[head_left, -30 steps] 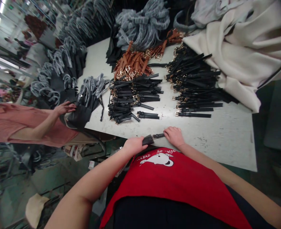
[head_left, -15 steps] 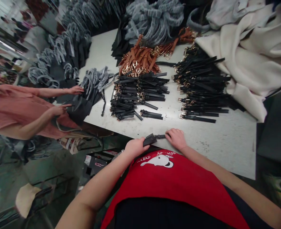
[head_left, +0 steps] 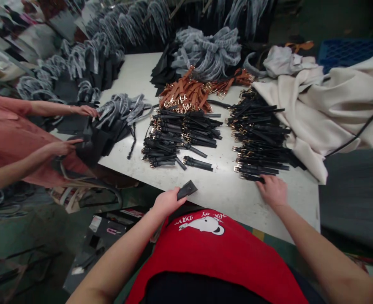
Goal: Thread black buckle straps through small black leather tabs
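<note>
My left hand (head_left: 167, 201) is closed on a small black leather piece (head_left: 186, 189) at the near edge of the white table (head_left: 224, 198). My right hand (head_left: 272, 191) rests at the front of the right pile of black straps (head_left: 259, 135), with its fingertips on the nearest strap (head_left: 252, 177). Whether the fingers grip that strap is not clear. A second pile of black straps (head_left: 180, 135) lies in the middle of the table. Brown straps with gold buckles (head_left: 186, 90) lie behind it.
A cream cloth (head_left: 328, 105) covers the table's right side. Grey wrapped handles (head_left: 208, 50) and black bags (head_left: 107, 135) crowd the back and left. A person in a pink top at the left has both hands (head_left: 62, 147) on the bags. A blue crate (head_left: 347, 48) stands far right.
My right hand has left the piece held by my left hand and moved right and forward to the right strap pile. The short strap that joined the piece is gone from it.
</note>
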Available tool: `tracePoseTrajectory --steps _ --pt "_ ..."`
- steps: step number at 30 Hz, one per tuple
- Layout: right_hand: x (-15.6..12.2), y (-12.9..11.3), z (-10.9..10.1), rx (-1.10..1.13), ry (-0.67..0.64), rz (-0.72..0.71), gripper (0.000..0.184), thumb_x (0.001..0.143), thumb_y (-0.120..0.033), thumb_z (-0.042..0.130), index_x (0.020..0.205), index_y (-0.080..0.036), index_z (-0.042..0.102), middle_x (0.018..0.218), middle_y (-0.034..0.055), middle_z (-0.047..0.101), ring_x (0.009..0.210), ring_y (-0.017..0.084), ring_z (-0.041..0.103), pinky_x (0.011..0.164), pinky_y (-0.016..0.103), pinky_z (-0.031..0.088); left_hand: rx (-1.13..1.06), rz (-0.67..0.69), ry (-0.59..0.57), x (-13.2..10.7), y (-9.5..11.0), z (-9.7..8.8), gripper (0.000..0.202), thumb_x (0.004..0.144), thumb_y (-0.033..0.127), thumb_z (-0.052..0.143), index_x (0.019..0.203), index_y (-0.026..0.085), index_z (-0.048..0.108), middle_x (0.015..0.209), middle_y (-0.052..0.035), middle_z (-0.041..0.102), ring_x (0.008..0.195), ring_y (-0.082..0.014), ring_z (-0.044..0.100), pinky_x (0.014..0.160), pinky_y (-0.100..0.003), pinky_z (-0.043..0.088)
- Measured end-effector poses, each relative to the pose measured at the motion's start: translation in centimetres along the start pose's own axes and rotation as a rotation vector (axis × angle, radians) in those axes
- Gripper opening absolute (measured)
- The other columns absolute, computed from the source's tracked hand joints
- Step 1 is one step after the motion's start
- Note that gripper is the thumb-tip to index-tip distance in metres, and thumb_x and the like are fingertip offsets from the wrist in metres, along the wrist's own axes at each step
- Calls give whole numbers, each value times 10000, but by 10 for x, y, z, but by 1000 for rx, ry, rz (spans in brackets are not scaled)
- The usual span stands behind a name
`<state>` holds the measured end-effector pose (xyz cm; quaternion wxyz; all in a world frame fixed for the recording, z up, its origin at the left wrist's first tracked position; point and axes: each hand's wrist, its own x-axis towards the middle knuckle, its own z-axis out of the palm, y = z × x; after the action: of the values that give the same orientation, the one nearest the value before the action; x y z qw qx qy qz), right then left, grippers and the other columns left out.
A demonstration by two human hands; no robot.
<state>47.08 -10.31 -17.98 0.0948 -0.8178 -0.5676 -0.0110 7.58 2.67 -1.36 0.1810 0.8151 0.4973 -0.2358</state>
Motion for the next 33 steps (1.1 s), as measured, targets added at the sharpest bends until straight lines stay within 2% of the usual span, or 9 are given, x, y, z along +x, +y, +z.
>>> tracePoseTrajectory --steps 3,8,10,12,16,19,23,27,33 --pt "13 -29 -2 49 63 -28 424 830 -412 434 1135 -135 530 1036 157 565 945 272 491 753 392 365 -35 9 5 -1 -9 2 481 801 609 362 1047 225 516 893 -67 675 787 -232 642 625 -288 449" --pt "50 -170 7 262 -150 -456 331 865 -268 377 1139 -152 522 1084 122 566 983 213 510 824 329 397 -56 1 15 4 -27 -6 549 792 642 347 1083 200 492 900 -89 670 793 -247 641 632 -299 452" --pt "67 -218 18 287 -214 -474 349 855 -211 372 1174 -148 500 1144 117 543 982 200 516 834 310 398 -51 12 4 5 -35 -9 540 799 632 346 1079 195 494 912 -94 667 804 -247 639 652 -305 455" --pt "80 -246 28 285 -247 -421 374 848 -216 394 1204 -142 480 1161 120 529 980 201 519 829 306 397 -46 36 -15 6 -43 -11 526 801 624 354 1071 196 498 919 -93 665 818 -246 637 667 -309 457" --pt "75 -246 37 248 -295 -376 392 854 -309 431 1214 -162 482 1039 106 568 910 206 529 778 311 388 -35 66 -57 2 -60 -9 503 799 622 364 1038 202 503 906 -87 665 821 -244 636 662 -309 461" --pt "55 -226 29 196 -305 -405 335 863 -353 424 1119 -175 550 948 89 589 857 205 523 742 316 362 -43 70 -105 0 -72 -6 485 802 614 366 1025 205 502 902 -84 663 813 -234 636 653 -301 461" --pt "41 -217 16 162 -251 -427 351 853 -417 444 1101 -203 569 1031 94 584 922 222 493 781 343 314 -46 108 -131 6 -76 -5 491 797 616 373 1035 206 500 910 -85 664 821 -233 636 665 -301 464" --pt "47 -221 19 213 -282 -453 306 850 -403 457 1083 -253 586 1036 71 585 951 218 477 814 358 279 -40 158 -123 16 -65 -8 507 792 620 376 1048 204 509 911 -91 669 819 -245 637 673 -316 471" --pt "46 -213 33 322 -306 -379 323 825 -446 476 1011 -219 610 927 79 577 891 217 472 775 347 290 -59 175 -86 38 -28 -21 524 801 611 368 1113 214 508 952 -92 669 858 -256 633 705 -336 481"
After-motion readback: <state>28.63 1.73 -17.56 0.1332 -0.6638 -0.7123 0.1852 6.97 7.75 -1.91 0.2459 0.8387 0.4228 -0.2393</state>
